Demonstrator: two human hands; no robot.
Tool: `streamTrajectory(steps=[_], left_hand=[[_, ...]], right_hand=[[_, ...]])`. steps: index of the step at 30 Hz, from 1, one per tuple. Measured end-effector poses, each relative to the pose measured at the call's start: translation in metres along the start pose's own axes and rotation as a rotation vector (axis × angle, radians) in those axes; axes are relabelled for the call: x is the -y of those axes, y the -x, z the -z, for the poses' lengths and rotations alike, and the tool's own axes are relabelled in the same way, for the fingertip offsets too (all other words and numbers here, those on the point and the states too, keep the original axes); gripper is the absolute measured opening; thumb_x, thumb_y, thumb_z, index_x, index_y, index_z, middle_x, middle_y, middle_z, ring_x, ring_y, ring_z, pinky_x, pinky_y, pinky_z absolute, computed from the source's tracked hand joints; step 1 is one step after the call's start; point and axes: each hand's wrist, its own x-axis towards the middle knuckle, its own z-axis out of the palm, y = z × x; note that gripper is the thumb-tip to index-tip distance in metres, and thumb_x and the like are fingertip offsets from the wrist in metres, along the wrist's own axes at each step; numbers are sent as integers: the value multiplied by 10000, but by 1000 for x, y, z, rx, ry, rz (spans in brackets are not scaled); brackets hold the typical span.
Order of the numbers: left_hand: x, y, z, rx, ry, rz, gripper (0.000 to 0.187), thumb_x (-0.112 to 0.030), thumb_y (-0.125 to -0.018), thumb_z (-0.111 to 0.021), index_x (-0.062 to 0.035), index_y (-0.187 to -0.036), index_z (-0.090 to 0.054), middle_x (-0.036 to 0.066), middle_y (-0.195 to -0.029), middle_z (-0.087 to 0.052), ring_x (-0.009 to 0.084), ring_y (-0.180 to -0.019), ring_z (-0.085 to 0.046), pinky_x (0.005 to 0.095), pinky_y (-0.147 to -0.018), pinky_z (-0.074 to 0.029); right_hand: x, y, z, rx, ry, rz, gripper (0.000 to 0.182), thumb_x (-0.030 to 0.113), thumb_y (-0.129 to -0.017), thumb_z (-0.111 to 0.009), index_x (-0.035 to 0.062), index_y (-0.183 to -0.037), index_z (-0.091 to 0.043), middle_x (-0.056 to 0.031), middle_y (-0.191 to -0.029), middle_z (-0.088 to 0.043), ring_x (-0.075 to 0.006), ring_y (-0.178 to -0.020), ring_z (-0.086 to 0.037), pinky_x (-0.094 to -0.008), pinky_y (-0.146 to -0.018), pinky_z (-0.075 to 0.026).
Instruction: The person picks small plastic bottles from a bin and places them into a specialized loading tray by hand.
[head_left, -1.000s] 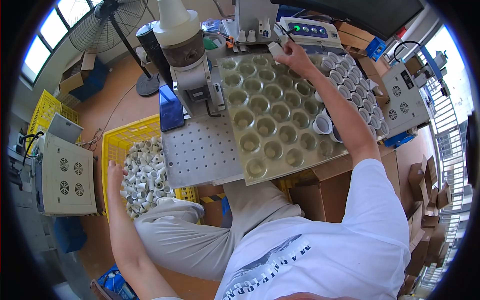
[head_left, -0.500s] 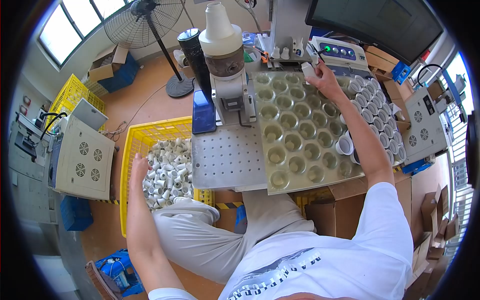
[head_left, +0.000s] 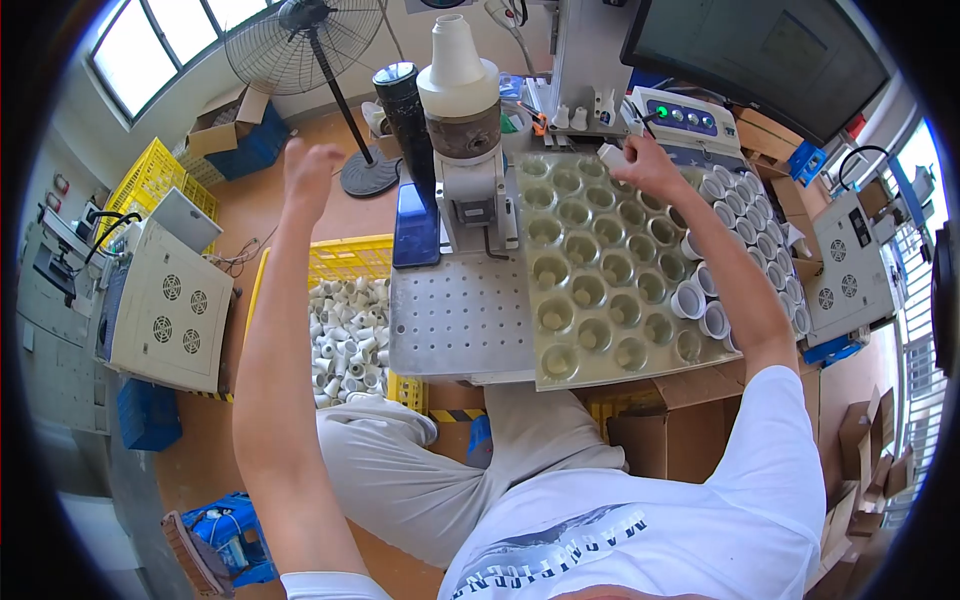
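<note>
My right hand (head_left: 650,168) is closed on a white plastic cup-shaped part (head_left: 611,156), above the far edge of a translucent tray (head_left: 549,371) with rows of round pockets. White cups (head_left: 688,300) stand in the right side of the tray, partly behind my right forearm. My left hand (head_left: 308,180) is raised in the air over the far side of a yellow crate (head_left: 352,252). Motion blurs its fingers, and I cannot see anything held there. Loose white parts (head_left: 350,335) fill the crate.
A machine column with a white cone top (head_left: 457,80) stands behind a perforated metal plate (head_left: 460,320). Beside it are a phone (head_left: 416,225) and a black cylinder (head_left: 405,120). A control box (head_left: 685,118), a monitor (head_left: 755,60) and a fan (head_left: 310,45) stand farther back.
My left hand has risen from the parts in the crate, moving up and away past its far edge. My right hand keeps the white part, now tilted differently. The view has shifted slightly.
</note>
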Motion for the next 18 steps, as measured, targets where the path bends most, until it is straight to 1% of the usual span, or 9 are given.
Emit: streamTrajectory(steps=[2,4,6,8,9,14,16,17,18], left_hand=[[-111,-31,-33,-79,37,21,273,-230,-793,-550,-64,-945,-704,172,-1027,-481,308,-998,-517,393,-824,-411],[-187,-41,-68,-74,338,54,148,-153,-781,-544,-32,-834,-612,144,-835,-529,264,-882,-555,363,-778,-432],[-216,-45,-81,-74,530,214,171,-150,-784,-543,-98,-801,-705,163,-819,-566,301,-794,-557,405,-771,-419],[-203,-65,-90,-331,-667,-705,269,-87,-717,-530,-208,-498,-631,72,-623,-545,243,-806,-484,334,-806,-342],[-211,-47,-61,-255,-581,-627,177,-104,-748,-538,-74,-601,-631,116,-824,-572,217,-852,-571,329,-746,-444],[-99,4,20,-300,-612,-665,229,-145,-719,-527,-160,-531,-656,80,-612,-629,264,-652,-531,378,-640,-407],[-9,31,49,-174,-316,-152,226,-157,-719,-488,-59,-587,-643,144,-717,-642,315,-727,-561,404,-677,-422],[21,58,59,-236,-769,-211,253,-180,-718,-459,-12,-624,-623,190,-790,-629,378,-784,-561,443,-735,-427],[80,72,70,-301,-625,95,263,-177,-720,-453,22,-736,-623,236,-805,-602,433,-831,-552,467,-765,-433]], right_hand=[[34,-19,17,79,-76,51,348,238,-688,-748,38,-730,-466,-53,-673,-463,-175,-654,-452,-315,-622,-404],[91,-32,39,-25,-352,113,359,260,-705,-755,43,-710,-469,-19,-667,-461,-114,-626,-419,-267,-580,-375],[141,-47,47,-135,-612,231,368,279,-725,-760,44,-700,-478,-9,-655,-467,-96,-615,-419,-258,-564,-372],[197,-51,49,-211,-749,318,330,287,-769,-748,53,-731,-518,12,-656,-474,-71,-613,-443,-242,-541,-382],[221,-47,46,-231,-771,320,291,284,-803,-734,59,-767,-553,30,-665,-477,-53,-613,-462,-224,-525,-390],[230,-43,-16,-216,-541,428,351,313,-760,-753,41,-725,-534,-22,-652,-520,-101,-629,-474,-276,-560,-409],[229,-41,-23,-233,-505,408,344,323,-768,-746,36,-747,-558,-36,-665,-550,-108,-639,-505,-278,-569,-426],[226,-37,-18,-143,-553,399,350,338,-779,-728,21,-804,-583,-64,-709,-586,-120,-659,-535,-282,-595,-445],[218,-33,-12,-65,-594,377,369,353,-791,-711,6,-862,-607,-93,-754,-621,-132,-679,-566,-285,-622,-464]])
